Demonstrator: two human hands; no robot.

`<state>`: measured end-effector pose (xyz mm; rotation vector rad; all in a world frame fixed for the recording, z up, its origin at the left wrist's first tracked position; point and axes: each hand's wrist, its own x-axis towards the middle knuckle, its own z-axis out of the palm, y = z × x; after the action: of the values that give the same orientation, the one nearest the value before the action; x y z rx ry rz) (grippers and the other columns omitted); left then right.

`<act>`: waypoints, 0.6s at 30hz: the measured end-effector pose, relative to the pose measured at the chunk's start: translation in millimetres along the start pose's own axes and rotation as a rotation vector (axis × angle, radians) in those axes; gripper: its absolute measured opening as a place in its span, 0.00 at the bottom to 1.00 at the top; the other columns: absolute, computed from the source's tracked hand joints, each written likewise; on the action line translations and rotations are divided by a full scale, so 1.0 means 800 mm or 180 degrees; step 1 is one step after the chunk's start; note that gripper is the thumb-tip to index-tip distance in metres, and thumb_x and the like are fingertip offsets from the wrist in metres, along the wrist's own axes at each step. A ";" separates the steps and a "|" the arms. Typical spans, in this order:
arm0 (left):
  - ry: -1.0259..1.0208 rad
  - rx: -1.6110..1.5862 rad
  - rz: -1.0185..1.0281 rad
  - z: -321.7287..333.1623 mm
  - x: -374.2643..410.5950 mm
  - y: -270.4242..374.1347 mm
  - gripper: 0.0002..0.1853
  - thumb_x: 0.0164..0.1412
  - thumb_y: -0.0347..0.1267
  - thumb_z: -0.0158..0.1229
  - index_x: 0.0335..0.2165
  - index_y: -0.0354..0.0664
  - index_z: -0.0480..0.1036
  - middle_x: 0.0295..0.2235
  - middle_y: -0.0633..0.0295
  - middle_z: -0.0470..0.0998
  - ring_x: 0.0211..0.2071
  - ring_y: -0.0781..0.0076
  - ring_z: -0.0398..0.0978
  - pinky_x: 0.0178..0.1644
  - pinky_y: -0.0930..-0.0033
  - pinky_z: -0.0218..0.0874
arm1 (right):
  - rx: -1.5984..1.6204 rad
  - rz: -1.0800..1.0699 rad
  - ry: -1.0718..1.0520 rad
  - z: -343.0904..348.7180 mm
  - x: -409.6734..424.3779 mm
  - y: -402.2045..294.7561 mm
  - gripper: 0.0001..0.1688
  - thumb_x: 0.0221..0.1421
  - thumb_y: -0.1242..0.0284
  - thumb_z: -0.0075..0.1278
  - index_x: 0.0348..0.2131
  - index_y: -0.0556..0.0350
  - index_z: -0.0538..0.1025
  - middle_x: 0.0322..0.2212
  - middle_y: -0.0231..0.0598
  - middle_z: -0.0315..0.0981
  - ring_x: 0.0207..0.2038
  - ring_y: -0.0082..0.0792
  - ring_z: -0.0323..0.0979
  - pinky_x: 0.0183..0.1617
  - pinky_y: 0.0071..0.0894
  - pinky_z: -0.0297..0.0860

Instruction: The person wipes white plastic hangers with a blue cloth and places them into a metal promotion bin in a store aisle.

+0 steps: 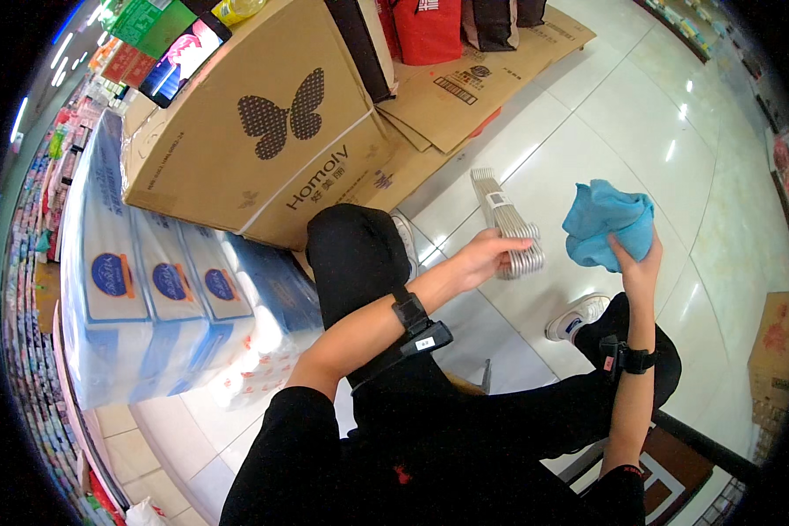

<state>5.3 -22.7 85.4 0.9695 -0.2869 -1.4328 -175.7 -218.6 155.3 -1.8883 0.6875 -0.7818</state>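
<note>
My left hand (483, 260) grips the lower end of a bundle of slim metal wire pieces (507, 217) with rounded, looped ends. A white paper label (498, 200) wraps around the middle of the bundle, which is held tilted above the tiled floor. To the right, my right hand (638, 260) clasps a crumpled blue cloth (608, 223), thumb on its near side and the other fingers hidden behind it. The cloth and the bundle are apart. Black straps with small devices sit on both of my forearms.
A large cardboard box (263, 131) stands at front left, with a lit phone (185, 59) on top. Plastic-wrapped paper packs (164, 283) are at left. Flattened cardboard (460, 98) lies ahead under a red bag (427, 29). Another carton (777, 355) is at far right.
</note>
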 end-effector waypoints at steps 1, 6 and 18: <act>0.0116 0.0203 0.0140 -0.003 0.003 -0.005 0.19 0.59 0.43 0.53 0.43 0.42 0.69 0.38 0.63 0.75 0.38 0.72 0.74 0.43 0.66 0.64 | -0.0134 -0.0088 -0.0016 0.004 -0.001 0.001 0.27 0.42 0.78 0.59 0.44 0.67 0.70 0.36 0.45 0.74 0.39 0.34 0.73 0.46 0.32 0.67; 0.0823 -0.0091 -0.0472 -0.018 0.016 -0.009 0.18 0.56 0.43 0.59 0.37 0.39 0.73 0.30 0.64 0.76 0.30 0.74 0.74 0.37 0.70 0.65 | -0.0680 -0.0173 -0.0438 0.016 -0.008 -0.012 0.27 0.41 0.78 0.57 0.44 0.67 0.69 0.34 0.48 0.74 0.39 0.37 0.73 0.46 0.33 0.66; -0.0419 0.1791 0.0189 0.000 -0.016 -0.014 0.31 0.46 0.29 0.67 0.50 0.34 0.66 0.43 0.60 0.74 0.44 0.73 0.70 0.48 0.72 0.62 | -0.2113 -0.0599 0.0251 0.015 0.000 0.057 0.35 0.38 0.74 0.55 0.51 0.55 0.68 0.44 0.52 0.70 0.45 0.53 0.70 0.47 0.41 0.68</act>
<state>-5.1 -9.1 82.4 1.3035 -0.8414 -1.3892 -172.1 -230.2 109.3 -2.5603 0.9039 -0.8099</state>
